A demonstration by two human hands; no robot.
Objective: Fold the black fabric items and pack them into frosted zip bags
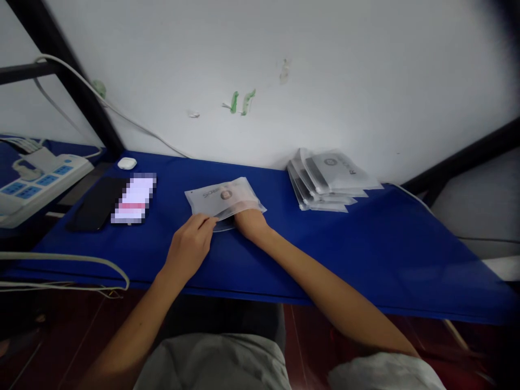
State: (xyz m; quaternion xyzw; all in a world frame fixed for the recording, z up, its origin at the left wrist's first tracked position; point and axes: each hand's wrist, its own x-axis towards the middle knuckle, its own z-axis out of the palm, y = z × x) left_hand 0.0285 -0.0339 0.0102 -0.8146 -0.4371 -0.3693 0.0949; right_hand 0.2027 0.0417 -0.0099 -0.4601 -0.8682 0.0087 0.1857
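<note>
Left hand (193,241) nearly closed, I pinch the mouth edge of the bag (207,200); my right hand (248,218) reaches inside it, its fingers blurred behind milky film, so I cannot tell how far they spread or whether they grip anything. The bag lies on the blue worktop (260,271), nearer the back edge than the front. Rightward, a stack (345,170) of similar bags sits by the back edge; toward the left edge lie 1 dark phone (97,206) and 1 lit phone (133,199).
</note>
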